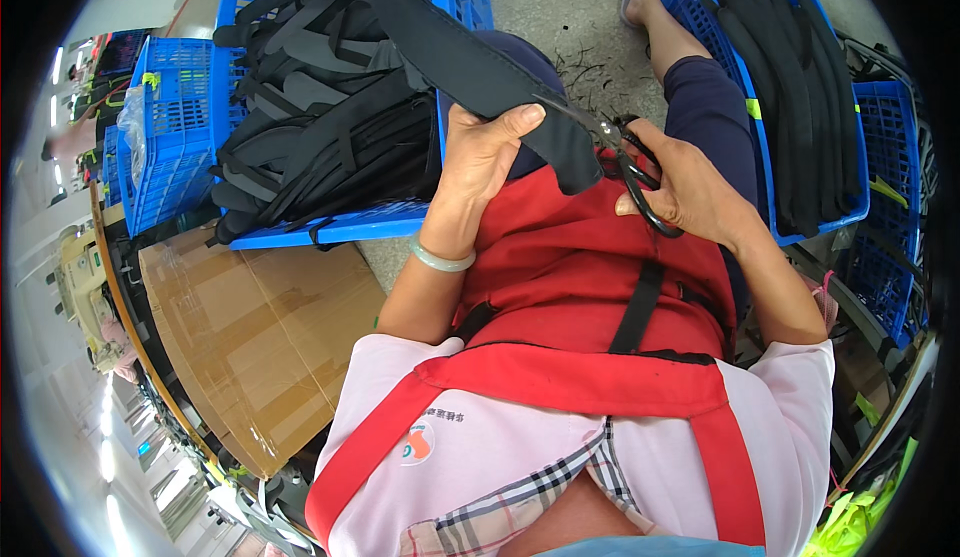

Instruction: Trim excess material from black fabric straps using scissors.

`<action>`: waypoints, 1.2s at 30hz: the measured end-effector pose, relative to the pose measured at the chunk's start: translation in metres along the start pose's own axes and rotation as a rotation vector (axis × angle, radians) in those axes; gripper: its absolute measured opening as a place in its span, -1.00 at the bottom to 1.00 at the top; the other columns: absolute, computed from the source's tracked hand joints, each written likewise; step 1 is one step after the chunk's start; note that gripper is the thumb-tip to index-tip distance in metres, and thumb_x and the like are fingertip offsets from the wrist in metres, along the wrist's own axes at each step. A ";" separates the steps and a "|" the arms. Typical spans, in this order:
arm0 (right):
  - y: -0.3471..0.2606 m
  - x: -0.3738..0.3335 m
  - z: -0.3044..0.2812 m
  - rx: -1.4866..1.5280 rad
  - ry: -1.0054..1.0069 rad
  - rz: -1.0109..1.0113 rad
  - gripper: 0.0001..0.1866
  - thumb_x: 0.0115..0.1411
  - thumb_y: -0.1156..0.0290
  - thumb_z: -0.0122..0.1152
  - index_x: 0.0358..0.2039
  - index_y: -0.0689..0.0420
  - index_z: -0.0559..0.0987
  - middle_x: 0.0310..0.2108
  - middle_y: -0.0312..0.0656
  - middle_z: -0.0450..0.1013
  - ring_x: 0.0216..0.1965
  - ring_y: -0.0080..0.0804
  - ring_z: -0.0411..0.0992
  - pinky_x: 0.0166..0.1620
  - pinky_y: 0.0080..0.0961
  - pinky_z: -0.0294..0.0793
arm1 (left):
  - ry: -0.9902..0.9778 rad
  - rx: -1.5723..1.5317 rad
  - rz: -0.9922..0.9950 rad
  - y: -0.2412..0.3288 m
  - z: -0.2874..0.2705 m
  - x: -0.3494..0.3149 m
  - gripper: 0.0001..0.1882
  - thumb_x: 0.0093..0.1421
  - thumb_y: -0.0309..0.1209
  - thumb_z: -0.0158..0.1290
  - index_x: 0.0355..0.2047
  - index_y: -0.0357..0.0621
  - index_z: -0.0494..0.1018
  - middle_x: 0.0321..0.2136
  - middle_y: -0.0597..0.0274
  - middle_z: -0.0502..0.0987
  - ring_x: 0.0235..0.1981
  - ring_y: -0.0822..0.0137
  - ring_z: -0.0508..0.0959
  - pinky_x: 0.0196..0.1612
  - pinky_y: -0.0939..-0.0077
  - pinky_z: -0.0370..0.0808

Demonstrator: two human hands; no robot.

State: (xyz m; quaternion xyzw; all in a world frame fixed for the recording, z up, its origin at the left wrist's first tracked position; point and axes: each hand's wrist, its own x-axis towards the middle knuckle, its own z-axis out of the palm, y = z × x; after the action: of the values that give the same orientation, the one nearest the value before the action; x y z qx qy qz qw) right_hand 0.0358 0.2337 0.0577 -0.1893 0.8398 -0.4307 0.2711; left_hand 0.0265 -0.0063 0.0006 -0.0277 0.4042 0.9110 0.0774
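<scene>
My left hand (482, 152) is closed on a long black padded strap (465, 69), with the thumb lying on top. Stitching runs along the strap's edge, and its near end hangs over my red apron (590, 277). In my right hand (695, 187) are scissors (610, 137) with black handles, the fingers in and around the loops. Their blades point left and lie against the strap's edge; whether they are parted cannot be made out.
At the left, a blue crate (345, 229) is heaped with black straps; another blue crate (150, 137) stands beyond it. Upright black pieces fill a blue crate (858, 207) at the right. A cardboard sheet (260, 327) lies at the left. Dark scraps (590, 62) litter the floor.
</scene>
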 end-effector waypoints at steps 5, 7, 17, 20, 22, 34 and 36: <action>0.005 0.004 0.003 0.013 -0.035 0.079 -0.34 -0.03 -0.09 0.37 -0.24 0.26 0.38 -0.62 -0.01 0.31 -0.55 -0.06 0.29 -0.41 -0.28 0.32 | 0.006 0.009 0.005 0.000 -0.001 0.000 -0.79 0.03 -0.72 0.19 -0.32 -0.23 0.55 -0.35 0.22 0.60 -0.30 0.37 0.60 -0.17 0.48 0.55; 0.008 0.005 0.006 0.030 -0.037 0.078 -0.34 -0.02 -0.10 0.36 -0.25 0.26 0.37 -0.63 -0.01 0.31 -0.56 -0.04 0.29 -0.41 -0.26 0.32 | -0.004 -0.009 0.008 -0.002 -0.002 0.001 -0.79 0.03 -0.72 0.19 -0.31 -0.23 0.55 -0.36 0.21 0.60 -0.31 0.37 0.60 -0.18 0.48 0.56; 0.009 0.012 0.011 -0.014 0.011 0.050 -0.36 -0.02 -0.06 0.37 -0.28 0.26 0.35 -0.61 0.04 0.33 -0.51 0.09 0.36 -0.40 -0.22 0.35 | -0.048 -0.019 0.021 -0.003 -0.004 0.001 -0.79 0.02 -0.72 0.20 -0.32 -0.23 0.55 -0.35 0.22 0.60 -0.32 0.37 0.60 -0.18 0.50 0.56; 0.009 0.012 0.012 -0.053 0.035 -0.004 -0.33 -0.07 -0.05 0.41 -0.25 0.26 0.33 -0.59 0.05 0.35 -0.45 0.13 0.41 -0.35 -0.19 0.37 | -0.041 -0.033 0.022 -0.004 -0.005 0.001 -0.78 0.02 -0.72 0.20 -0.32 -0.23 0.55 -0.35 0.22 0.60 -0.32 0.37 0.60 -0.18 0.50 0.56; 0.008 0.012 0.014 -0.098 0.038 -0.031 -0.31 -0.09 -0.04 0.43 -0.23 0.26 0.32 -0.57 0.05 0.36 -0.43 0.14 0.42 -0.33 -0.18 0.38 | -0.068 -0.014 0.030 -0.004 -0.007 0.001 -0.78 0.01 -0.73 0.20 -0.32 -0.23 0.55 -0.35 0.21 0.61 -0.32 0.37 0.60 -0.19 0.49 0.56; 0.003 0.012 0.014 -0.076 -0.011 -0.001 -0.42 0.03 0.05 0.36 -0.26 0.26 0.30 -0.60 0.09 0.36 -0.46 0.17 0.39 -0.38 -0.15 0.35 | -0.062 0.001 0.008 -0.007 -0.006 0.002 -0.78 0.01 -0.72 0.20 -0.33 -0.21 0.55 -0.36 0.22 0.61 -0.33 0.39 0.60 -0.19 0.50 0.54; 0.000 0.012 0.015 -0.051 0.002 0.022 -0.45 0.06 0.06 0.34 -0.29 0.27 0.30 -0.61 0.10 0.36 -0.48 0.20 0.36 -0.40 -0.16 0.35 | -0.059 -0.009 0.003 -0.006 -0.006 0.002 -0.78 0.01 -0.72 0.20 -0.33 -0.20 0.55 -0.36 0.22 0.61 -0.33 0.39 0.60 -0.19 0.50 0.54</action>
State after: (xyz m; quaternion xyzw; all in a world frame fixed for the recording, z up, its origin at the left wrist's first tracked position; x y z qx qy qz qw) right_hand 0.0361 0.2177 0.0472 -0.1865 0.8526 -0.4065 0.2702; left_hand 0.0254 -0.0063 -0.0076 -0.0006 0.3978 0.9133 0.0877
